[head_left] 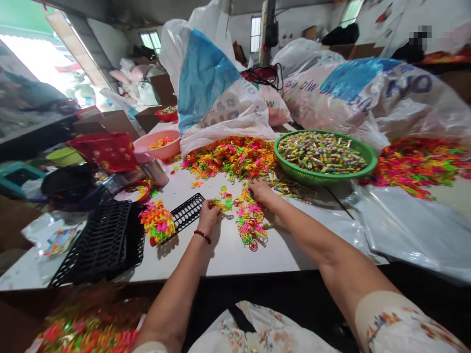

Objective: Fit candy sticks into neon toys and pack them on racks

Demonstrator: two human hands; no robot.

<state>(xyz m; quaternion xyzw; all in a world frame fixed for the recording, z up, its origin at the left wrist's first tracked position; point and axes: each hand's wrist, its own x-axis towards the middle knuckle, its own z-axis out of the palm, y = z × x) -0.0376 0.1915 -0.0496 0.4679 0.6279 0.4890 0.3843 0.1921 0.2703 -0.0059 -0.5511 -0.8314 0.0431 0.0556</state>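
My left hand (209, 216), with a dark red bead bracelet on the wrist, pinches a small yellow-green plastic piece (218, 204) just right of a black slotted rack (188, 212). Bright plastic pieces (157, 223) fill the rack's left end. My right hand (263, 192) is down at the near edge of a large heap of orange, pink and green plastic pieces (235, 154), its fingers curled; what they grip is hidden. Between and below my hands lies a smaller row of pink, yellow and green pieces (250, 223) on the white table (221, 255).
A green basket (326, 179) of small striped wrapped sticks stands right of the heap. Stacked black racks (97, 240) lie at left, near a pink flask (150, 166) and a pink bowl (158, 142). Clear plastic bags (415, 225) cover the right side. Big white-and-blue sacks (213, 78) stand behind.
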